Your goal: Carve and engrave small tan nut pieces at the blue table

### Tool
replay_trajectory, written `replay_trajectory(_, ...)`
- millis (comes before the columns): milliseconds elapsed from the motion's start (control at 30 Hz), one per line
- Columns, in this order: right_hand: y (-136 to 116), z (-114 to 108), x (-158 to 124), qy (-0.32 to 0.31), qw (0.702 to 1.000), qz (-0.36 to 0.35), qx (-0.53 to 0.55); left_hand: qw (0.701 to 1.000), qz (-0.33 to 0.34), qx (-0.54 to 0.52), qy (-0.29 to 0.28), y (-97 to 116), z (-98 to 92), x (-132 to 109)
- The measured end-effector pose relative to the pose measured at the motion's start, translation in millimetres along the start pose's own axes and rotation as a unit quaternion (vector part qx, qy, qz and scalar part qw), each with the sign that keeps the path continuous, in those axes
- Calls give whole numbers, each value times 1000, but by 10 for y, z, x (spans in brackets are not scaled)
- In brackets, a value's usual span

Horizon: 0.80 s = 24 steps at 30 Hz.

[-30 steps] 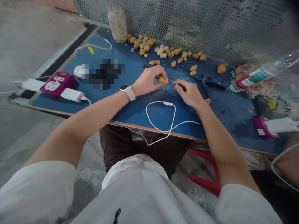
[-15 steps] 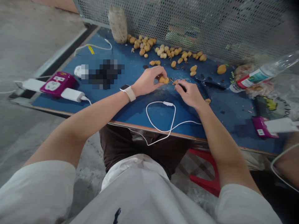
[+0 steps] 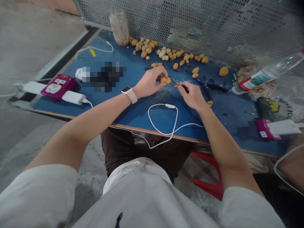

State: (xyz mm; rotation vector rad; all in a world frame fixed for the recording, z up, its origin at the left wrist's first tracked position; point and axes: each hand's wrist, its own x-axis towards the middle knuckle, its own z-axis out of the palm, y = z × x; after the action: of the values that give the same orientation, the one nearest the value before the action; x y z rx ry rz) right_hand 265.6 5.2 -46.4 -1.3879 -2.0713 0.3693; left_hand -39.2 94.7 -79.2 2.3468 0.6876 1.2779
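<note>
— Where does the small tan fruit (image 3: 165, 80) sit?

— At the fingertips of the person's left hand (image 3: 149, 83), just over the blue counter (image 3: 133, 107), near its middle. That grip is clenched on the fruit, thumb on one side and fingers on the other.

— And the right hand (image 3: 193, 95)?

— Its grip is closed around a dark-handled tool (image 3: 186, 89). From that hand the fruit lies at about 10 o'clock, near but with a small gap between. The tool's long axis runs along the same line, from 4 to 10 o'clock, with the tip pointing at the fruit. Whether the tip touches it cannot be told.

— So the left hand is the nearer one?

— Yes, it has the fruit; the right hand only faces it.

— What lies around them?

— A white cable (image 3: 166, 120) loops at 6 o'clock and runs over the counter's edge. More loose fruits (image 3: 166, 53) are scattered at 12 o'clock along the mesh screen (image 3: 213, 25), with a jar (image 3: 119, 27) at 11. A magenta power strip (image 3: 58, 84) sits well apart at 9 o'clock, and a plastic bottle (image 3: 263, 74) lies slanted at 3.
</note>
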Motion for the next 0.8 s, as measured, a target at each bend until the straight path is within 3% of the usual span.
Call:
replay_trajectory(233,-63,-17,3,-15,1000,11,22,999,18,16,-40,155,-66,13)
replay_trajectory(467,-158,61,2,-18,992,45,116,1000,-7,-8,12,161,-22,-3)
replay_trajectory(800,-336,138,0,-32,973,63,218,998,-23,-49,40,194,14,1)
